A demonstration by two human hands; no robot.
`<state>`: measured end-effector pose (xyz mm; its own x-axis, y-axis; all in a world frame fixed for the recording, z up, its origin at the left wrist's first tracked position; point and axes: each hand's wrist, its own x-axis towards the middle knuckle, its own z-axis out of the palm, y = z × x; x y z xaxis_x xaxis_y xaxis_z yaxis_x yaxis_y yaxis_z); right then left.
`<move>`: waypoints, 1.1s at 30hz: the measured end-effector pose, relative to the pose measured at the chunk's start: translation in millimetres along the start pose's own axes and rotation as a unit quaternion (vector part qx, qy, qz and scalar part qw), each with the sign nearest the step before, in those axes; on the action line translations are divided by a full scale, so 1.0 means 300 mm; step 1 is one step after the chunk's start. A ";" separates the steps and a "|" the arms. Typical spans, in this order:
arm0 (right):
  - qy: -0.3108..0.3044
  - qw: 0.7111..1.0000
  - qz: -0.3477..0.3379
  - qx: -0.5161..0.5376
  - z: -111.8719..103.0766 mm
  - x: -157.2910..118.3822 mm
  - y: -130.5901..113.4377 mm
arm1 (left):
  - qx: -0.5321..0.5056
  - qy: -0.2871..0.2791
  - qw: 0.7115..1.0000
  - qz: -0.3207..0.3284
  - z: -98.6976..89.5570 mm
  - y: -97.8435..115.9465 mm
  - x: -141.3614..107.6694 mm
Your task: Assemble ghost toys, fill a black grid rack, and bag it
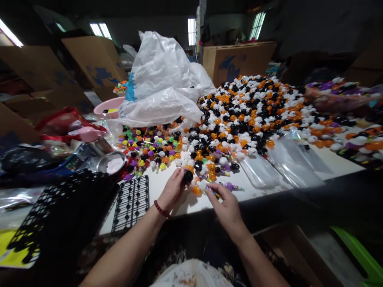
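My left hand, with a dark red bead bracelet on its wrist, is closed around a small black plastic piece with a rounded shape. Just to its right, my right hand pinches a thin multicoloured stick with a white plastic figure at its end. An orange piece is beside that figure, but I cannot tell whether it is attached. Past my right fingers lies a purple-topped stick on the white table. A large heap of orange, black and white figures rises behind both hands.
Clear plastic bags lie at the right. A black plastic grid tray sits left of my hands, near a metal bowl. Behind stand a big white sack and cardboard boxes. Colourful small pieces spread at the left.
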<state>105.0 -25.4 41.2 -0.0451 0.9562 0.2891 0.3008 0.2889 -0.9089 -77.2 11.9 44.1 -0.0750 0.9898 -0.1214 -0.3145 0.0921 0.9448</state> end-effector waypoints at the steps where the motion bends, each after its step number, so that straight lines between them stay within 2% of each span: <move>1: -0.002 1.000 -0.014 -0.008 0.000 -0.001 -0.010 | 0.001 -0.002 1.000 -0.003 0.002 -0.004 -0.036; 6: -0.027 0.998 -0.046 -0.037 0.000 -0.024 -0.037 | 0.061 -0.018 0.998 -0.008 0.006 -0.024 -0.119; 17: -0.067 0.992 -0.076 -0.077 -0.046 -0.033 -0.026 | 0.148 -0.031 0.988 0.012 0.032 -0.045 -0.144; 24: -0.087 0.996 0.003 -0.036 -0.030 -0.030 -0.030 | 0.279 0.006 0.955 0.096 0.033 -0.069 -0.156; 27: -0.098 0.995 0.036 -0.007 -0.012 -0.037 -0.039 | 0.300 0.029 0.949 0.096 0.041 -0.096 -0.159; 33: -0.129 0.989 0.063 0.033 0.049 -0.059 -0.053 | 0.254 0.061 0.962 0.074 0.065 -0.145 -0.189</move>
<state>86.9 -46.3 46.2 -0.2553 0.9623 0.0938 0.2567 0.1610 -0.9530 -40.9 -46.3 15.9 -0.2027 0.9790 0.0201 0.2096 0.0233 0.9775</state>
